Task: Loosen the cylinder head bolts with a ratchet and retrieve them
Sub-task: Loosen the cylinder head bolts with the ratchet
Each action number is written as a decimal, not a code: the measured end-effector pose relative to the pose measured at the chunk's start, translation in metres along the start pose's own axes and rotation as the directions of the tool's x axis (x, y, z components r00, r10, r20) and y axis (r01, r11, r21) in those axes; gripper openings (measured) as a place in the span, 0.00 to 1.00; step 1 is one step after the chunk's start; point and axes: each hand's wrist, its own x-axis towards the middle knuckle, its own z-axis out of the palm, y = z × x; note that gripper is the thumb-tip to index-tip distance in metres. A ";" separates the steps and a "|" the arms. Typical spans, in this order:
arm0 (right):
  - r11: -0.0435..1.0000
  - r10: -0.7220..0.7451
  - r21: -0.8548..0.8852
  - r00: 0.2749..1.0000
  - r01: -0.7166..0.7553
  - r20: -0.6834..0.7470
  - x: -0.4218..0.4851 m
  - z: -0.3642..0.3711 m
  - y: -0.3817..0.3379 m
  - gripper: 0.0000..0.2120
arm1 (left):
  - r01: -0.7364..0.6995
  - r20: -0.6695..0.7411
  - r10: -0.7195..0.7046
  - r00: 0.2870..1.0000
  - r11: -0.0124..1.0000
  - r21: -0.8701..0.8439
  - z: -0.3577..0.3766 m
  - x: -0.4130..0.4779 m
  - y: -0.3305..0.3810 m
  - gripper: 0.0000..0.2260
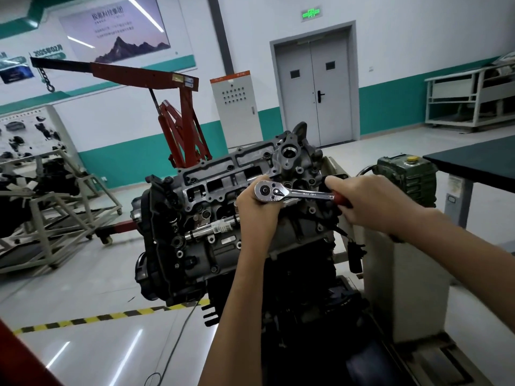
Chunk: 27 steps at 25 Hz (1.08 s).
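While the engine (211, 227) stands on a glossy floor (92, 280), the left hand (257, 211) clasps the ratchet (289, 192) head atop it and the right hand (370, 203) grasps its red handle. Behind the engine stand a red hoist (181, 115) and a grey double door (315, 87); striped tape (111, 316) lies left of it.

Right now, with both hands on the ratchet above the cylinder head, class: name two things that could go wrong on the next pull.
1. The socket and bolt are hidden beneath the ratchet and the left hand, so seating cannot be checked; a tilted socket might round the bolt.
2. The right hand grips the handle close to the cylinder head; if the ratchet slips, knuckles could strike its cast edges.
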 end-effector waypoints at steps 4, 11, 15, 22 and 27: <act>0.863 0.233 0.455 0.972 -0.222 0.033 -0.045 0.044 -0.056 0.10 | -0.045 -0.011 0.045 0.999 0.998 0.050 0.004 -0.007 -0.003 0.18; 0.577 0.375 0.742 0.918 -0.341 0.129 -0.052 0.072 -0.124 0.11 | -0.015 -0.050 0.015 0.999 1.000 -0.004 0.007 -0.002 -0.001 0.19; 0.957 0.080 0.274 0.994 -0.097 0.070 -0.029 0.024 -0.026 0.11 | -0.035 0.066 0.030 0.997 0.997 0.070 -0.002 0.004 0.002 0.19; 0.903 0.191 0.389 0.981 -0.183 0.019 -0.039 0.041 -0.047 0.10 | -0.028 -0.004 0.028 1.000 0.996 0.081 0.001 -0.005 0.001 0.16; 0.485 0.410 0.810 0.904 -0.330 0.122 -0.050 0.075 -0.139 0.09 | -0.027 -0.037 0.028 0.999 0.999 0.027 0.012 -0.005 0.004 0.18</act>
